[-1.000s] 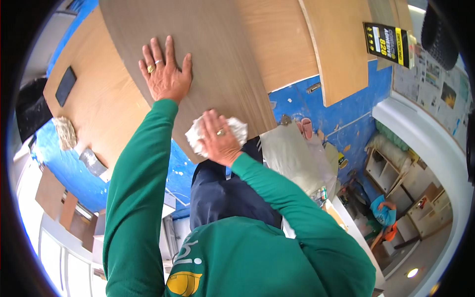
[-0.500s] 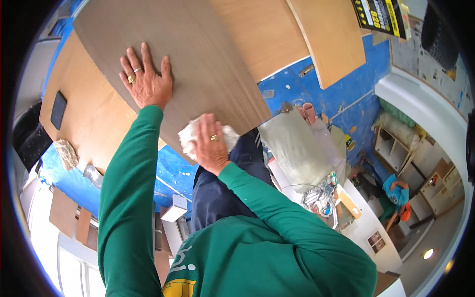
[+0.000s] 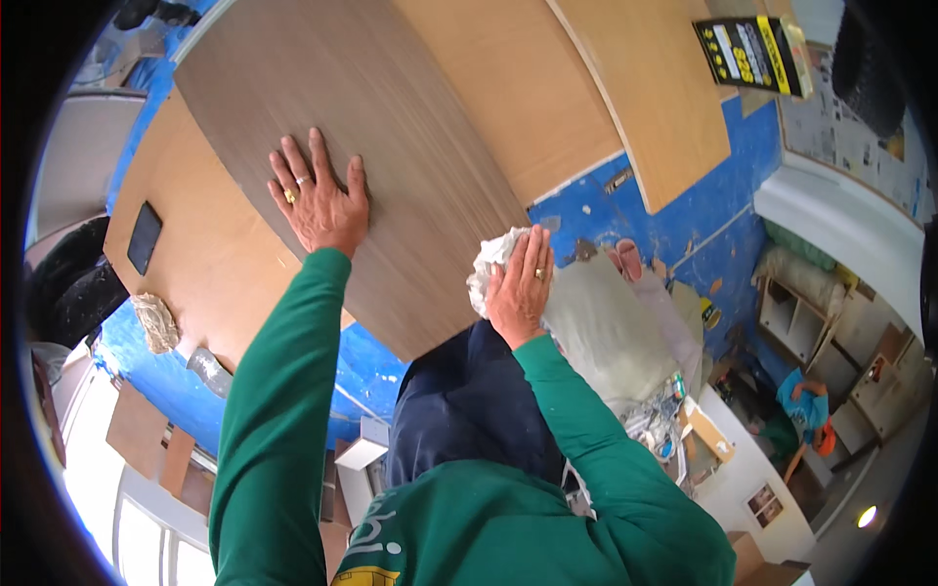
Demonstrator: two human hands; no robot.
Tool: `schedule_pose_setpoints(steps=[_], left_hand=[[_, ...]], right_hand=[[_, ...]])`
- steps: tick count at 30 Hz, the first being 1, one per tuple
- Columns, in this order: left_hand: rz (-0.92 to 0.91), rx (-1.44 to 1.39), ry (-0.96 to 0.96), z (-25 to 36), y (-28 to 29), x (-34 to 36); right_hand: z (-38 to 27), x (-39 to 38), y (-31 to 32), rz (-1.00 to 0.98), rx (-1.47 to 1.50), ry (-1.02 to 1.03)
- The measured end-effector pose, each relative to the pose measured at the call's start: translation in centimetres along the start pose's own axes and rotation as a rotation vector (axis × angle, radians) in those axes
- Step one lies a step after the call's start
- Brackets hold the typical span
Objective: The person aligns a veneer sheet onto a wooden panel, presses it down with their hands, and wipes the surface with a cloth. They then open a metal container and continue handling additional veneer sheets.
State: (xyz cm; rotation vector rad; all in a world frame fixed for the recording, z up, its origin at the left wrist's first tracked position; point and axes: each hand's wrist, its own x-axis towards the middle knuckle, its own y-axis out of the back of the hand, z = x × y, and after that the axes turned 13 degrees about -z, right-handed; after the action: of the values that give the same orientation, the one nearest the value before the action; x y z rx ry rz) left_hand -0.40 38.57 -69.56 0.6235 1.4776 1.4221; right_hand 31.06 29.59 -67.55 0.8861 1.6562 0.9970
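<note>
A long grey-brown wood-grain panel [image 3: 391, 146] lies in front of me, its near end close to my legs. My left hand [image 3: 327, 207] rests flat on it near the left edge, fingers spread, two rings showing. At the panel's near right corner my right hand [image 3: 520, 293] is closed on a crumpled white cloth [image 3: 489, 262]. The palm and the underside of the cloth are hidden, so I cannot tell how firmly it presses on the edge.
Beneath lie lighter wood boards [image 3: 230, 195], with a phone [image 3: 145, 237] and a crumpled beige cloth [image 3: 155, 322] at left. A can [image 3: 747, 54] stands far right. Pink slippers [image 3: 628, 260] lie on the blue floor [image 3: 699, 215]. Another person in a blue top [image 3: 803, 400] is at right.
My right hand has moved right with the white cloth, from the panel's near end to its right corner. The left hand stays flat on the panel; the whole view has shifted slightly.
</note>
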Motion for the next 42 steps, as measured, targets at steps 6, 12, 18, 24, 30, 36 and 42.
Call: schedule_pose_setpoints(steps=[6, 12, 18, 24, 30, 36, 42], left_hand=[[-0.024, -0.02, 0.013, -0.4, 0.6, -0.2], [-0.039, -0.118, 0.02, -0.5, 1.2, 0.2], [-0.088, -0.176, 0.039, -0.7, 2.0, 0.1], [-0.135, -0.256, 0.043, -1.0, 1.9, 0.0], [-0.173, -0.286, 0.072, -1.7, 2.3, 0.2], [-0.157, -0.379, 0.094, -1.8, 3.2, -0.2], [-0.074, -0.401, 0.071, -2.1, 2.5, -0.7]], right_hand=[[-2.9, 9.2, 3.3, -0.048, -0.028, 0.243], [-8.2, 20.8, 6.3, 0.005, -0.083, 0.444], [-16.7, 35.3, 9.6, 0.12, -0.151, 0.584], [-25.7, 49.2, 12.6, 0.268, -0.185, 1.008], [-40.0, 46.1, 6.2, 0.234, -0.057, 1.333], [-42.5, 48.8, 6.2, 0.148, -0.016, 1.51], [-41.2, 43.0, 6.3, 0.228, -0.294, 1.267]])
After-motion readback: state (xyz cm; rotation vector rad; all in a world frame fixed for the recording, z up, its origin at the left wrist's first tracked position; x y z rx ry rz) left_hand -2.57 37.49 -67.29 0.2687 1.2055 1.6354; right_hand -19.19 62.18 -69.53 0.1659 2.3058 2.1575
